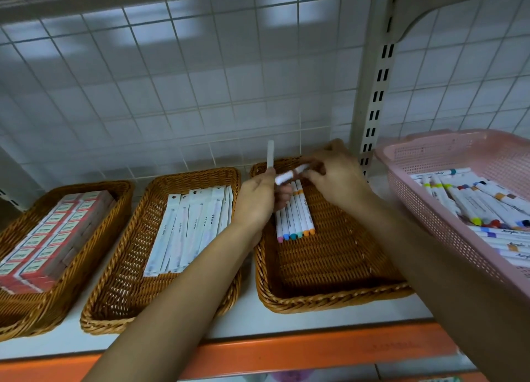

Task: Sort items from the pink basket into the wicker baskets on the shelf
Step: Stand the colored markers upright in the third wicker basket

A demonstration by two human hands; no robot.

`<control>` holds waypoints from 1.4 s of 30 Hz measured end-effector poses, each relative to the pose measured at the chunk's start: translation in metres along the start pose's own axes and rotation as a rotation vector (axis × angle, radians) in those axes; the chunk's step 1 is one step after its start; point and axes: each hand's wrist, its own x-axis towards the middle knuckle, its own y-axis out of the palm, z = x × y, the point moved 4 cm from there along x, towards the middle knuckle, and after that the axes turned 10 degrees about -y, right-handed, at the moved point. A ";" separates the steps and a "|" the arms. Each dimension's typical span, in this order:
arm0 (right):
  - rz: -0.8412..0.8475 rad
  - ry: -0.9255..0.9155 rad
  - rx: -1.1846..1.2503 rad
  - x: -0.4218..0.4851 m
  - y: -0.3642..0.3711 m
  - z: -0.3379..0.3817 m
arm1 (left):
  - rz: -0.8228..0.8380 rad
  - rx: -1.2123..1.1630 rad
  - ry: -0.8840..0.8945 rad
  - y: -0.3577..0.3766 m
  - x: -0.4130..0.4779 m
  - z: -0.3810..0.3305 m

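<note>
At the centre of the frame the left hand (258,201) grips a white marker (270,155) upright. The right hand (337,178), close beside it, pinches a blurred second marker (288,176). Both hover over the right wicker basket (329,299), where a row of markers (295,221) lies. The pink basket (424,155), at the right edge, holds a heap of markers (473,206).

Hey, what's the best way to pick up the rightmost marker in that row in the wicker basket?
Pinch the rightmost marker across its barrel near the orange cap end, coming from above and from the right. It lies flat with its left side against the next marker, while the basket floor to its right is bare.
</note>
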 end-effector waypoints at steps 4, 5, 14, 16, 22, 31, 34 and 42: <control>0.138 0.224 0.041 -0.001 0.006 -0.016 | -0.039 0.170 0.072 0.001 0.003 0.002; 0.215 0.283 0.052 -0.004 0.011 -0.019 | -0.034 0.199 0.085 0.001 0.003 0.002; 0.456 0.353 -0.044 -0.016 0.036 -0.015 | -0.015 0.354 0.228 0.000 0.005 0.005; 0.451 0.331 -0.027 -0.016 0.037 -0.015 | 0.014 0.351 0.256 0.000 0.005 0.004; 0.339 0.321 0.156 -0.017 0.027 -0.015 | -0.021 0.379 0.213 0.000 0.006 0.003; 0.373 0.228 0.673 -0.020 0.017 0.012 | -0.013 0.293 0.097 -0.001 0.012 0.000; 0.312 0.214 0.606 -0.020 0.019 0.008 | 0.002 0.322 0.130 0.002 0.010 -0.003; -0.008 0.130 0.116 -0.007 -0.018 0.005 | -0.176 0.602 0.738 0.007 -0.010 -0.033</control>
